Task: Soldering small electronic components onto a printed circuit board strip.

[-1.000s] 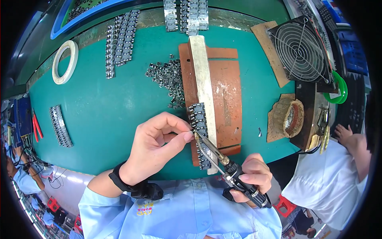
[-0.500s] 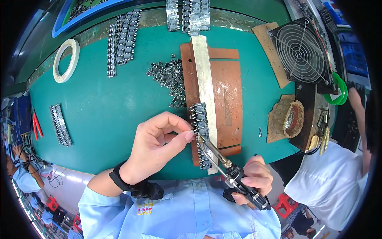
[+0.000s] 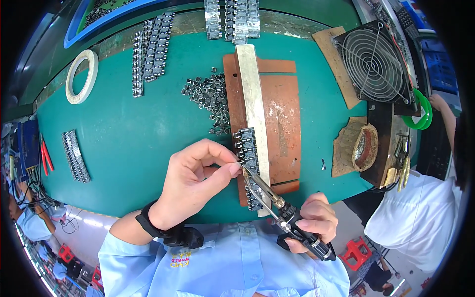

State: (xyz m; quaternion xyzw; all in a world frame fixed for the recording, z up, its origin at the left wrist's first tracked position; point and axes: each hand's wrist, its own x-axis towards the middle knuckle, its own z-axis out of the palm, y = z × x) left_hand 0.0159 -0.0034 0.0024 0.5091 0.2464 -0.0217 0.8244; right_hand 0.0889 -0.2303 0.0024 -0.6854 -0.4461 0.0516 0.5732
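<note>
My left hand [image 3: 190,173] is pinched at the left edge of a strip of small black circuit boards [image 3: 247,143]; whatever sits between its fingertips is too small to make out. In my right hand [image 3: 317,220] is a black-handled soldering iron [image 3: 287,210] with a thin metal feed tube alongside. Its tip meets the strip right beside my left fingertips. The strip lies along a pale bar [image 3: 254,94] on a reddish-brown base plate [image 3: 283,119]. Just left of the plate is a loose pile of small metal parts [image 3: 210,99].
More board strips lie at the back [image 3: 159,47] and at the left [image 3: 76,156]. A tape roll [image 3: 71,79] and red-handled tool [image 3: 46,153] are leftward. On the right stand a fan [image 3: 373,64], a solder-stained cup [image 3: 365,148] and a green spool [image 3: 423,111]. A co-worker in white [image 3: 415,218] is beyond.
The soldering iron's tip has shifted very slightly left toward my left fingertips. My left hand stays in place. At the right, the co-worker's arm and body have moved.
</note>
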